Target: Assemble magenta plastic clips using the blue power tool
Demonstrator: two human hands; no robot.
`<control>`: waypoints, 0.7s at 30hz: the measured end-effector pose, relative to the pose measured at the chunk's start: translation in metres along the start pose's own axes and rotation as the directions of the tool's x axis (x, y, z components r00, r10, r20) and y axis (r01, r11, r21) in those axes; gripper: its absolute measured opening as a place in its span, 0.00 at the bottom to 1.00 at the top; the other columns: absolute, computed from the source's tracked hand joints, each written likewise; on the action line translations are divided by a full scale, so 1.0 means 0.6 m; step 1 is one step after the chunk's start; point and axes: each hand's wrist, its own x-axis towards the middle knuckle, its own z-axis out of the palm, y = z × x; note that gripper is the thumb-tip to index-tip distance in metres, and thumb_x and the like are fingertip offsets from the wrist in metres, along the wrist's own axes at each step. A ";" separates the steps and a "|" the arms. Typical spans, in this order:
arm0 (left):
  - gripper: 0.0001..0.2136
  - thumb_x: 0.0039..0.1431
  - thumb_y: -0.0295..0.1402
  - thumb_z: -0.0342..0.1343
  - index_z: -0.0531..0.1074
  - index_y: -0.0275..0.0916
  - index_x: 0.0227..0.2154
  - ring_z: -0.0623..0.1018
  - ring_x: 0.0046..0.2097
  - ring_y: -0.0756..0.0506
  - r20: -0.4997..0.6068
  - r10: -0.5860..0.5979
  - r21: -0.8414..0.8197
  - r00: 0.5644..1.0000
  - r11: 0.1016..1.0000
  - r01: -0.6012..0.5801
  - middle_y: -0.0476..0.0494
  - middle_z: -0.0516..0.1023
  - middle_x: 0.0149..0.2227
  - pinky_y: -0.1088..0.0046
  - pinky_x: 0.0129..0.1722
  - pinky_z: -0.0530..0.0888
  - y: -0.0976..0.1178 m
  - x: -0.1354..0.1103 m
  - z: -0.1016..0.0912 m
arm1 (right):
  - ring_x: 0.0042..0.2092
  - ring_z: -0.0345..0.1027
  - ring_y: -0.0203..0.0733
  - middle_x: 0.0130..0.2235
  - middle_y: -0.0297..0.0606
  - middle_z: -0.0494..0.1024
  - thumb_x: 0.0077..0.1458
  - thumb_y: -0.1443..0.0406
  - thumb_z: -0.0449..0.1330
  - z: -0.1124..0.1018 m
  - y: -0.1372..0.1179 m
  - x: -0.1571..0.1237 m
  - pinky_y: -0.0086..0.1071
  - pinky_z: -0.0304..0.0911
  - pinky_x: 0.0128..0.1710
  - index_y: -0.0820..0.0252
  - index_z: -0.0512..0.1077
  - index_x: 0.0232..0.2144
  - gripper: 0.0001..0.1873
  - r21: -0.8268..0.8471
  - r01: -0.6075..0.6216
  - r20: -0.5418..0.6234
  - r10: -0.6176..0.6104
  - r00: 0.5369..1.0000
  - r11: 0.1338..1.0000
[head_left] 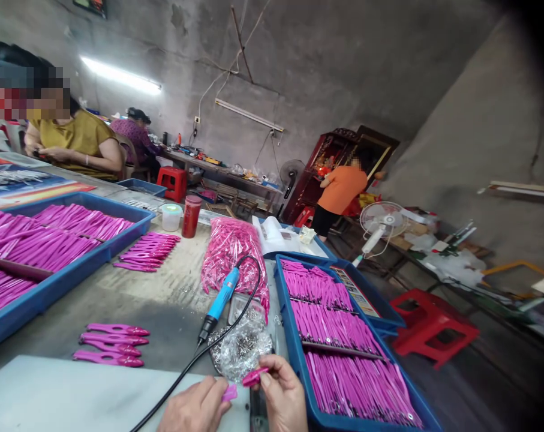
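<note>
Low in the head view, my left hand [195, 405] has its fingers closed around a light purple plastic strip [230, 393], of which only the end shows. Close beside it, my right hand [283, 390] pinches a glossy dark pink plastic piece [255, 376] between thumb and fingers. The two pieces appear slightly apart. Just beyond lies a clear bag of small metal parts [242, 348]. A blue electric screwdriver [222, 300] rests behind it, its black cord [177, 390] running past my left hand. Several purple pieces with dark pink ends [114, 345] lie in a small stack to the left.
A blue tray [316, 414] of purple parts stands at right, another blue tray [33, 309] at left. Behind are a bag of pink pieces [233, 246], a red jar [191, 217] and a row of pieces [148, 251]. Co-workers [74, 141] sit beyond; a red stool [436, 324] stands right.
</note>
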 end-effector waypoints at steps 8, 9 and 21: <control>0.07 0.62 0.29 0.41 0.65 0.39 0.33 0.72 0.23 0.52 0.105 -0.016 -0.060 0.994 0.998 0.022 0.50 0.69 0.23 0.81 0.21 0.68 0.026 0.000 -0.010 | 0.27 0.68 0.38 0.27 0.35 0.73 0.40 0.61 0.66 -0.021 -0.006 -0.023 0.31 0.67 0.29 0.57 0.74 0.26 0.08 -0.014 0.084 0.005 -0.084 0.996 0.996; 0.07 0.61 0.29 0.41 0.65 0.39 0.33 0.71 0.23 0.52 0.107 -0.020 -0.069 0.994 0.997 0.027 0.50 0.69 0.23 0.82 0.21 0.68 0.028 -0.001 -0.010 | 0.28 0.68 0.38 0.28 0.36 0.72 0.41 0.61 0.66 -0.022 -0.009 -0.026 0.31 0.67 0.29 0.56 0.74 0.26 0.08 -0.040 0.107 0.007 -0.107 0.994 0.993; 0.07 0.62 0.28 0.40 0.64 0.39 0.35 0.70 0.23 0.52 0.163 -0.013 -0.134 0.987 0.990 0.035 0.50 0.68 0.24 0.80 0.22 0.67 0.040 0.003 -0.026 | 0.30 0.67 0.39 0.26 0.36 0.72 0.46 0.67 0.61 -0.027 -0.040 -0.035 0.31 0.64 0.30 0.54 0.74 0.25 0.02 -0.218 0.344 0.269 -0.282 0.921 0.913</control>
